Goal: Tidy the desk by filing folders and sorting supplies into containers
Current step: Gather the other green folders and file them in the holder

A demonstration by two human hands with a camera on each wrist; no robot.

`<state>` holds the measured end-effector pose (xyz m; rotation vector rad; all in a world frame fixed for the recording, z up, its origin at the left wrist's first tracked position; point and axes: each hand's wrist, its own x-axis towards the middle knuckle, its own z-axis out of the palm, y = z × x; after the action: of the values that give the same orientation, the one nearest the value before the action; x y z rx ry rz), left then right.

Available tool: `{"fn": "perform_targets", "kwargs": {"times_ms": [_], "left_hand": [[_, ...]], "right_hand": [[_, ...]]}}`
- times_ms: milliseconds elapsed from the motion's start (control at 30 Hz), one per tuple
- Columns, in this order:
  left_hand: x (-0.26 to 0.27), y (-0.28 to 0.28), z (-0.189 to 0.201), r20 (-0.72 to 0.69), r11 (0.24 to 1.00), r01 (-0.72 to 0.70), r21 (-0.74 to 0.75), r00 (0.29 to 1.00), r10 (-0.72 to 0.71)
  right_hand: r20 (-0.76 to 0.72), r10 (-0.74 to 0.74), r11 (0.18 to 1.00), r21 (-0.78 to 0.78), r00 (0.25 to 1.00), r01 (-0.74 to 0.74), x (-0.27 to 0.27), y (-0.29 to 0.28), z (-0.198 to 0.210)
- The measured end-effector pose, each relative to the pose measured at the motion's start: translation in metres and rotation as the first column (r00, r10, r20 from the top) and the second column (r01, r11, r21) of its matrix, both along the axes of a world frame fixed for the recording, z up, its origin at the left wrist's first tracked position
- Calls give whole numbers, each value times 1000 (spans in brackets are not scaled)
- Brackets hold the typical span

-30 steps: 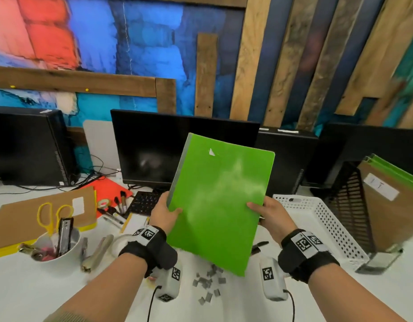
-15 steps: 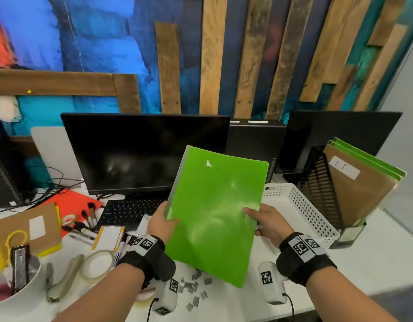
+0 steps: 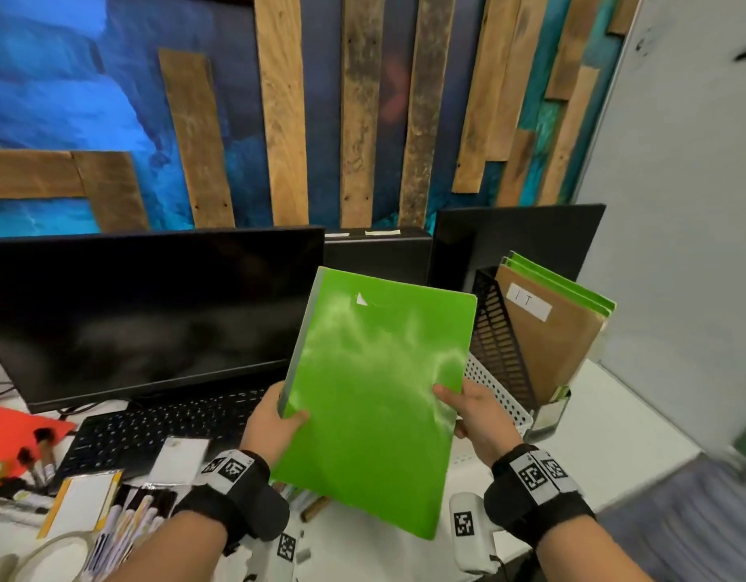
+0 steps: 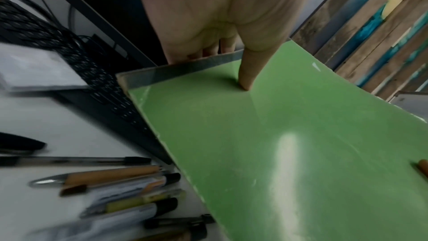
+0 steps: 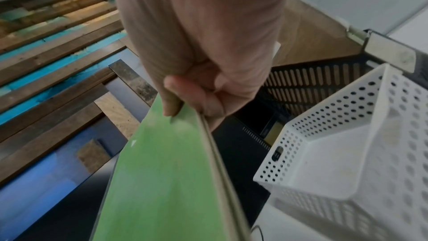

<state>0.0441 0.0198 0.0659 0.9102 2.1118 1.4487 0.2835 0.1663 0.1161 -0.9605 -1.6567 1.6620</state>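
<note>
A green folder point(image 3: 375, 392) is held tilted in the air above the desk, in front of the monitor. My left hand point(image 3: 274, 422) grips its left edge, thumb on the cover point(image 4: 247, 76) and fingers behind. My right hand point(image 3: 467, 409) pinches its right edge point(image 5: 185, 109), thumb on top. To the right stands a black mesh file rack point(image 3: 501, 342) holding a brown folder labelled IT point(image 3: 547, 333) and green folders point(image 3: 572, 287) behind it.
A white perforated basket point(image 3: 497, 396) sits between the folder and the rack. A monitor point(image 3: 153, 312) and keyboard point(image 3: 161, 426) fill the left. Pens, markers point(image 3: 39, 455), sticky notes point(image 3: 81, 501) and a tape roll point(image 3: 56, 552) lie at lower left. A grey wall point(image 3: 677, 245) bounds the right.
The view has swung right, with the folder and both hands carried rightward toward the file rack. The cup with scissors has dropped out of view on the left.
</note>
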Motion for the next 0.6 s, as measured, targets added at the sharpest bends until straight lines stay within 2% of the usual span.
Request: {"fn": "perform_targets", "kwargs": {"times_ms": [200, 400, 600], "left_hand": [[48, 66, 8, 130, 992, 99, 82, 985, -109], [85, 143, 4, 72, 986, 165, -5, 984, -164], [123, 209, 18, 89, 975, 222, 11, 971, -222]], "right_hand": [[-35, -51, 995, 88, 998, 54, 55, 54, 22], [-142, -157, 974, 140, 977, 177, 111, 107, 51], [-155, -247, 952, 145, 957, 269, 158, 171, 51]]}}
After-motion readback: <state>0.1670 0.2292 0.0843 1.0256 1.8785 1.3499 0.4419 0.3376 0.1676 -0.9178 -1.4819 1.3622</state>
